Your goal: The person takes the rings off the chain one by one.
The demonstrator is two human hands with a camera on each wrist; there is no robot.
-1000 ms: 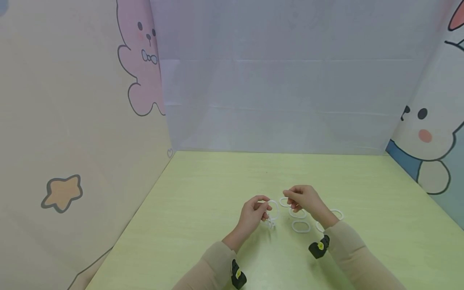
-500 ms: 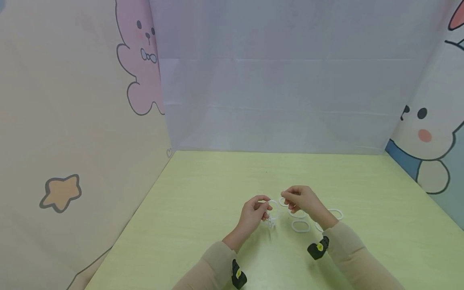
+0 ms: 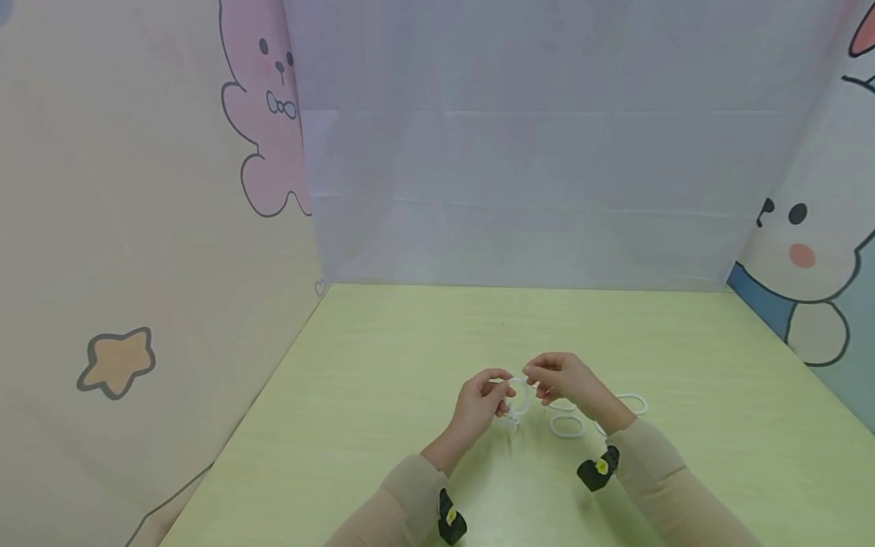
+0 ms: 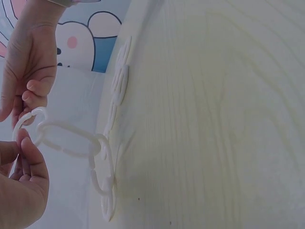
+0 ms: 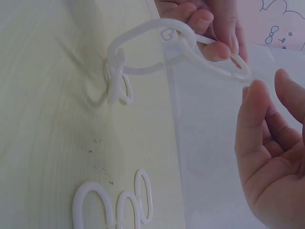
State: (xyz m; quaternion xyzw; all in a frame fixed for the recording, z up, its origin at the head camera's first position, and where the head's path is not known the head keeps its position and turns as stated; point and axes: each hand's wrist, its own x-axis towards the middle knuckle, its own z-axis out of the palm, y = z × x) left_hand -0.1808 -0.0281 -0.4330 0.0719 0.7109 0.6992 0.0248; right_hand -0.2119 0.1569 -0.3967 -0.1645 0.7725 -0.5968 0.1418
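My left hand (image 3: 476,403) pinches the top link of a short chain of white plastic links (image 4: 71,128) between thumb and fingers. The joined oval links hang down from that pinch, and the lowest ones reach the table in the left wrist view. My right hand (image 5: 271,157) is right beside the held link, its thumb and index finger apart. Nothing shows between those fingers, and the index fingertip sits very near the link's free end; whether it touches cannot be told. Several loose white links (image 3: 567,437) lie on the table, some partly hidden under the right hand and forearm.
The pale yellow-green table (image 3: 383,342) runs back to a plain greyish sheet (image 3: 533,167). Cartoon-printed walls stand at left and right. A black wrist camera (image 3: 598,469) sits on the right sleeve, another black camera (image 3: 451,518) on the left.
The right hand has moved a little to the left, closer to the link in the left hand. The left hand has stayed almost still, holding the chain.
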